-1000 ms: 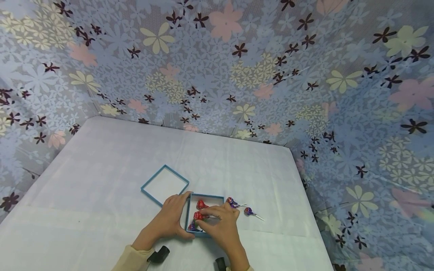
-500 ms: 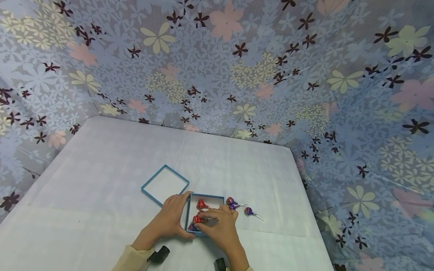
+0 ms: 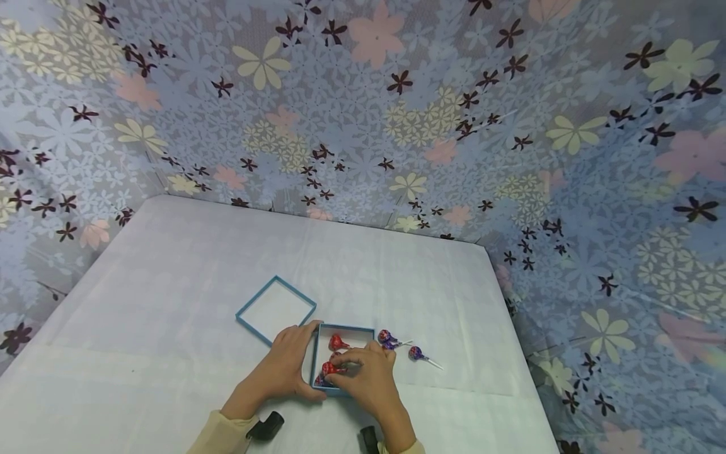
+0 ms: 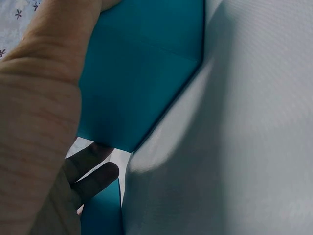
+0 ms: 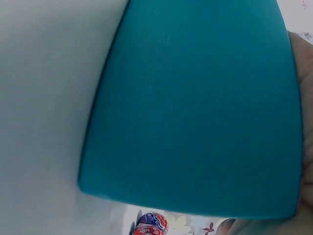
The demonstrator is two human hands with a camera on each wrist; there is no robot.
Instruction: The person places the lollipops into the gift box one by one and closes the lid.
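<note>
Seating the red lollipop [image 3: 328,368] likely calls for light pressure: the right hand [image 3: 368,378], its grip nearly closed, pinches it inside the box [image 3: 354,328]. Left of that grip, the left hand [image 3: 288,362] clasps the box and should brace it.

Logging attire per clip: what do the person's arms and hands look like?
The left hand and right hand are bare, with no gloves visible. The left sleeve is cream; only a sliver of the right sleeve shows, in a similar shade. A black, rounded left wrist piece and a similar right wrist piece jut out; no cables show.
</note>
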